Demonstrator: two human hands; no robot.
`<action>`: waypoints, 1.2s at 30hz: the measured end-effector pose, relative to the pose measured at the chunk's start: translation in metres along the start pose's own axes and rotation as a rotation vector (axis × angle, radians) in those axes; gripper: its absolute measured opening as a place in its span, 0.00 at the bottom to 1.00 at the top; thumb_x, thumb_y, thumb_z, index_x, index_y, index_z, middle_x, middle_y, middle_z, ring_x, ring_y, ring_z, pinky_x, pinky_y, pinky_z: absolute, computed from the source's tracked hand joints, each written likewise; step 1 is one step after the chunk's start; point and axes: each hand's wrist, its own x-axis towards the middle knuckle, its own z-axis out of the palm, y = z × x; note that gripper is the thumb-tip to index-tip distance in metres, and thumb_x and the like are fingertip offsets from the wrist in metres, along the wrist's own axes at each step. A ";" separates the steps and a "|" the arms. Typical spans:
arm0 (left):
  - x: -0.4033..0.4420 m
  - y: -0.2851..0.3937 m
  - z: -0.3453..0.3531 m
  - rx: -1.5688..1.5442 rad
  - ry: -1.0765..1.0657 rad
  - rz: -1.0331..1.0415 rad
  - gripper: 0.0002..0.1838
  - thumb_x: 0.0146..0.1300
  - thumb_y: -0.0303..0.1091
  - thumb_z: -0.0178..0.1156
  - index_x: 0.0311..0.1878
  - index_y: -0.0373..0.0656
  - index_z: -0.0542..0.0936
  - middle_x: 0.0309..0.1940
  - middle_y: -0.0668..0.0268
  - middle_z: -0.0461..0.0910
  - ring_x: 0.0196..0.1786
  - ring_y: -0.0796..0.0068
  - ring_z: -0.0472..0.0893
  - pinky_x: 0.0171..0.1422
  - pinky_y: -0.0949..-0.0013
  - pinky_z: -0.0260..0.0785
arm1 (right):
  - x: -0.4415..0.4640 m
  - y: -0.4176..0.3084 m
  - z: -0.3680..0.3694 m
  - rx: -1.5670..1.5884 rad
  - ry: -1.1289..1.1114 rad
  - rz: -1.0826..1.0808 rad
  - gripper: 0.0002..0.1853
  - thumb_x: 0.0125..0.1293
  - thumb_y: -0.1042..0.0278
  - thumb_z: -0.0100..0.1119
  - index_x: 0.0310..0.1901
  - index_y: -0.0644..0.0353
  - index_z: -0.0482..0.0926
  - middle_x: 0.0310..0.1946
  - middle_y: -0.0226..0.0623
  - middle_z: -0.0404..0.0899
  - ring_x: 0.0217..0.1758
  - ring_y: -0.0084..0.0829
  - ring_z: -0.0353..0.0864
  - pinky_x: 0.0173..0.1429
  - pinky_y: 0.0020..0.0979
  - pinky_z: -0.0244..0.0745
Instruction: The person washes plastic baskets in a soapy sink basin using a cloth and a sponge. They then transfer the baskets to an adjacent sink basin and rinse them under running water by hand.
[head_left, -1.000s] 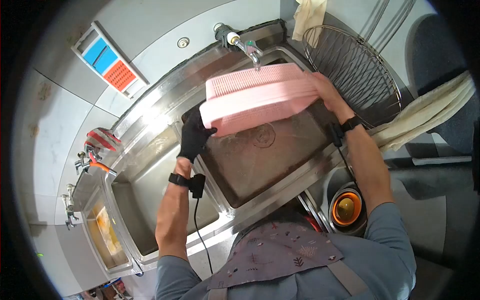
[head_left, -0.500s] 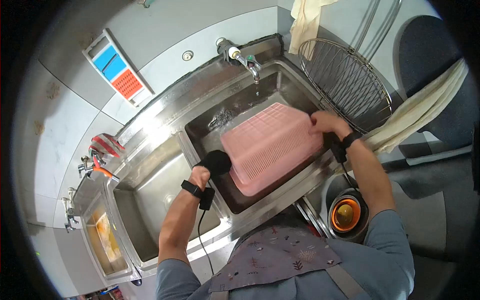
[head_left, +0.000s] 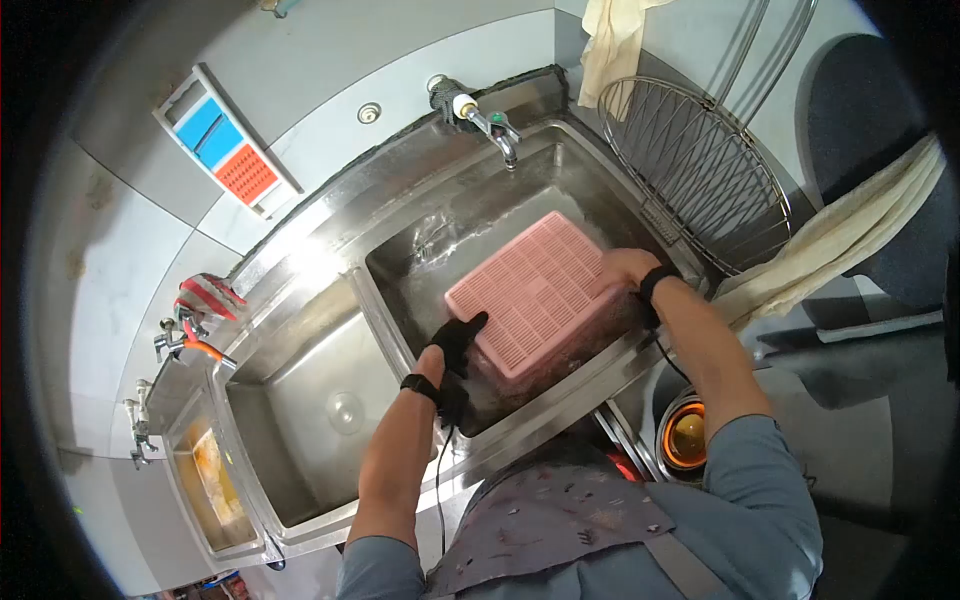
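Note:
A pink slotted plastic basket [head_left: 535, 290] lies bottom up in the right sink basin [head_left: 500, 215], its lower side blurred near the water. My left hand [head_left: 458, 340], in a black glove, grips its left edge with the thumb on top. My right hand [head_left: 628, 272], bare, holds the basket's right end; some of its fingers are hidden behind the edge. Above the basin, the faucet [head_left: 500, 135] points down over the back part.
A wire basket [head_left: 700, 170] stands behind the right corner, beside a draped cloth [head_left: 850, 235]. To the left are the middle basin [head_left: 320, 400] and a small basin with yellowish contents [head_left: 215, 475]. A grater [head_left: 228, 140] leans on the wall. An orange-rimmed bowl [head_left: 684, 436] sits near my right arm.
The basket, first raised near the faucet, has come down into the basin and turned so its slotted bottom faces up. Both hands moved with it, and my left hand shifted right.

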 end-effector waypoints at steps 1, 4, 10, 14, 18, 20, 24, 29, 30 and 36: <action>-0.007 0.004 0.011 -0.136 -0.047 0.004 0.38 0.64 0.64 0.68 0.60 0.36 0.82 0.45 0.54 0.86 0.44 0.51 0.87 0.37 0.51 0.80 | 0.000 -0.004 -0.008 -0.040 -0.017 -0.006 0.34 0.50 0.48 0.78 0.54 0.65 0.86 0.45 0.47 0.89 0.40 0.41 0.86 0.47 0.39 0.81; 0.001 0.017 0.020 -0.148 -0.028 -0.155 0.38 0.64 0.61 0.70 0.60 0.33 0.80 0.47 0.51 0.86 0.45 0.50 0.87 0.44 0.50 0.83 | -0.014 -0.035 -0.034 0.000 -0.274 0.214 0.41 0.47 0.48 0.85 0.63 0.57 0.83 0.59 0.46 0.86 0.58 0.43 0.85 0.62 0.40 0.78; 0.043 -0.033 0.026 -0.107 0.057 0.228 0.47 0.63 0.60 0.70 0.71 0.32 0.67 0.59 0.46 0.81 0.55 0.47 0.85 0.54 0.47 0.82 | 0.003 0.004 -0.011 0.518 -0.243 0.172 0.45 0.60 0.49 0.77 0.76 0.57 0.69 0.70 0.42 0.76 0.65 0.39 0.79 0.63 0.36 0.77; 0.038 -0.021 0.025 -0.188 0.163 0.125 0.52 0.65 0.60 0.68 0.78 0.34 0.56 0.66 0.43 0.77 0.63 0.49 0.82 0.61 0.52 0.79 | 0.009 -0.004 0.003 0.990 -0.252 0.139 0.42 0.70 0.40 0.66 0.74 0.65 0.70 0.69 0.48 0.76 0.68 0.40 0.78 0.67 0.36 0.76; 0.027 -0.010 0.027 -0.192 0.301 0.175 0.46 0.70 0.59 0.63 0.78 0.36 0.58 0.68 0.43 0.75 0.65 0.45 0.80 0.64 0.46 0.76 | 0.012 -0.018 -0.004 0.912 -0.040 0.175 0.45 0.74 0.31 0.52 0.73 0.71 0.69 0.69 0.53 0.76 0.66 0.40 0.81 0.64 0.35 0.80; 0.030 -0.011 0.024 -0.239 0.304 0.140 0.46 0.70 0.58 0.63 0.78 0.37 0.58 0.67 0.43 0.75 0.65 0.45 0.80 0.64 0.46 0.76 | 0.012 -0.028 -0.008 0.939 -0.079 0.133 0.45 0.75 0.31 0.50 0.74 0.70 0.68 0.68 0.55 0.76 0.65 0.40 0.82 0.62 0.36 0.81; 0.028 -0.006 0.025 -0.329 0.278 0.096 0.44 0.71 0.57 0.63 0.78 0.39 0.59 0.66 0.44 0.76 0.63 0.44 0.80 0.63 0.46 0.76 | 0.032 -0.019 -0.011 0.541 0.038 0.169 0.42 0.77 0.33 0.45 0.76 0.64 0.68 0.70 0.53 0.75 0.67 0.46 0.80 0.63 0.42 0.81; 0.052 -0.020 0.016 -0.307 0.254 0.108 0.41 0.71 0.56 0.62 0.78 0.42 0.62 0.64 0.45 0.78 0.63 0.44 0.80 0.64 0.46 0.75 | 0.004 -0.039 -0.019 0.356 0.062 0.162 0.38 0.77 0.35 0.47 0.73 0.61 0.73 0.71 0.46 0.76 0.68 0.45 0.78 0.69 0.44 0.72; 0.072 -0.034 0.016 -0.302 0.285 0.147 0.40 0.72 0.56 0.62 0.77 0.42 0.63 0.64 0.45 0.79 0.63 0.45 0.80 0.65 0.47 0.75 | 0.005 -0.036 -0.018 0.483 0.047 0.185 0.39 0.75 0.33 0.48 0.73 0.59 0.73 0.71 0.46 0.75 0.69 0.45 0.76 0.70 0.46 0.70; 0.063 -0.029 0.010 -0.292 0.391 0.157 0.37 0.73 0.55 0.59 0.76 0.41 0.66 0.65 0.46 0.78 0.65 0.46 0.80 0.67 0.51 0.73 | 0.030 -0.012 0.000 0.798 -0.089 0.242 0.43 0.72 0.27 0.50 0.74 0.56 0.74 0.73 0.43 0.73 0.75 0.42 0.69 0.76 0.46 0.62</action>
